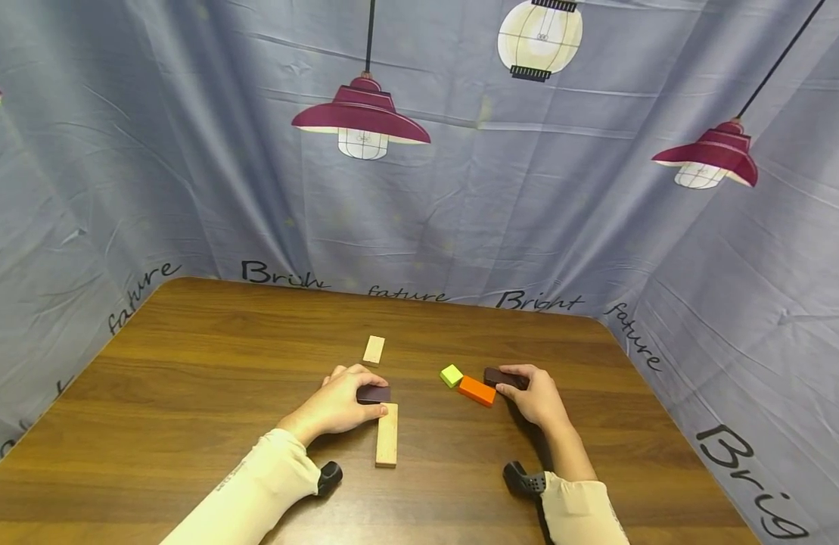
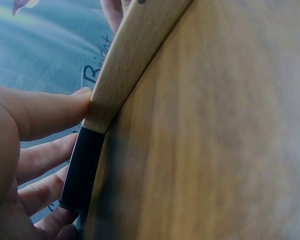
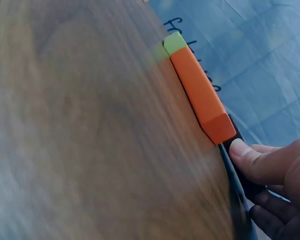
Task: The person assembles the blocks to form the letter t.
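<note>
My left hand (image 1: pixel 340 401) curls its fingers round the far side of a dark block (image 1: pixel 374 394). Its thumb rests against the end of a long pale wooden block (image 1: pixel 387 439). In the left wrist view the dark block (image 2: pixel 82 170) lies end to end with the wooden block (image 2: pixel 125 70). On the right, my right hand (image 1: pixel 538 397) pinches a dark brown block (image 1: pixel 504 378) between thumb and fingers. That block is beside the near end of an orange block (image 1: pixel 476 390), partly hidden by the hand in the right wrist view. A yellow-green block (image 1: pixel 451 375) adjoins the orange one's other end.
A short pale wooden block (image 1: pixel 374 350) lies beyond my left hand. The brown wooden table (image 1: pixel 256 325) ends at a blue-grey curtain (image 1: pixel 460 212) printed with lamps and lettering. Black wrist devices (image 1: pixel 329 478) sit at both sleeves.
</note>
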Demonstrator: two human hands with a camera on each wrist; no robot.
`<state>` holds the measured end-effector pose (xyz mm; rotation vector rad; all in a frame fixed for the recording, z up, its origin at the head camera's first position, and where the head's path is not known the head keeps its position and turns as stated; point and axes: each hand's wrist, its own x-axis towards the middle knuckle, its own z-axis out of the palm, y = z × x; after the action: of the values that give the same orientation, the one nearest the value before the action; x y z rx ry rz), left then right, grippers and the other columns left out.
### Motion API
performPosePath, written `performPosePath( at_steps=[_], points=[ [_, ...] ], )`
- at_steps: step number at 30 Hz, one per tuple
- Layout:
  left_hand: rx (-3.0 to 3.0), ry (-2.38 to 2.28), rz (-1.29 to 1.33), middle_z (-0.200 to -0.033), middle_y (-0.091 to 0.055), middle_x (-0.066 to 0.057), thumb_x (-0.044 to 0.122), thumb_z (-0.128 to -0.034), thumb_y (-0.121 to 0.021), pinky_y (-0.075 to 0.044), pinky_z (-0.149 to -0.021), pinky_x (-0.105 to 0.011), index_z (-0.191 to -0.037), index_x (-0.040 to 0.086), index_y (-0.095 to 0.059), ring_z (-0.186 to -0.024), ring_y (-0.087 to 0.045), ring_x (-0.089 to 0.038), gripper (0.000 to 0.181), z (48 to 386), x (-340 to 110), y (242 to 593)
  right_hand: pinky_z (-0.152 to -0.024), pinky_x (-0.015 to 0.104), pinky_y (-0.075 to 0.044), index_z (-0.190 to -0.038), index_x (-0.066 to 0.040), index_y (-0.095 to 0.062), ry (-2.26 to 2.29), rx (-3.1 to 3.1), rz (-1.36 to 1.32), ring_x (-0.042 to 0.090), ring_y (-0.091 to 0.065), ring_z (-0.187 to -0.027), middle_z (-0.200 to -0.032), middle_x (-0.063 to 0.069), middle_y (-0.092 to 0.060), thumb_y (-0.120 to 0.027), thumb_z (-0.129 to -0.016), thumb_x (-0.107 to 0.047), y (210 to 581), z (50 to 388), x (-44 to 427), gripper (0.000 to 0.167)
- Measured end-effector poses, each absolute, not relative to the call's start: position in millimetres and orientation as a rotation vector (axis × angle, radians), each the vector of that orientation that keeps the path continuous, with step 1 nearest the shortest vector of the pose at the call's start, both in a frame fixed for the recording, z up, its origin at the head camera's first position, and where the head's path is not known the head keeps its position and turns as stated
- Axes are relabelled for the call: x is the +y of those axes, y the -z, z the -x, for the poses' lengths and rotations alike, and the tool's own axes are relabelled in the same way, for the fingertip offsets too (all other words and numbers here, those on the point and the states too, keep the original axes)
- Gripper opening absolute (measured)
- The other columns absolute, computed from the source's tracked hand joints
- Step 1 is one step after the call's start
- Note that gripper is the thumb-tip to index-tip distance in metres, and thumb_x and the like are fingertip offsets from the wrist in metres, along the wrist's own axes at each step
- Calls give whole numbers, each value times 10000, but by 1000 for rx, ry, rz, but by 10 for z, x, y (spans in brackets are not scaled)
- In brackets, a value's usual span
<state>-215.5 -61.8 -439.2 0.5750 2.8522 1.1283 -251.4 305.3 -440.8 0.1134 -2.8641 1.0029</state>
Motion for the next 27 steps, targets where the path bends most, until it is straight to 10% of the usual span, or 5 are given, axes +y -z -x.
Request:
performPosePath(
  at_steps=[27],
  points=[
    [2850, -1135, -568, -1206, -621, 29, 373, -839, -806, -356, -906, -450, -1163, 200, -736, -1078, -484, -225, 374, 2150, -623, 4411, -846, 412, -539, -1071, -82, -792, -1140, -2698, -289, 258, -674, -976, -1097, 83, -705, -875, -789, -123, 4091, 2404, 2655, 297]
  ],
)
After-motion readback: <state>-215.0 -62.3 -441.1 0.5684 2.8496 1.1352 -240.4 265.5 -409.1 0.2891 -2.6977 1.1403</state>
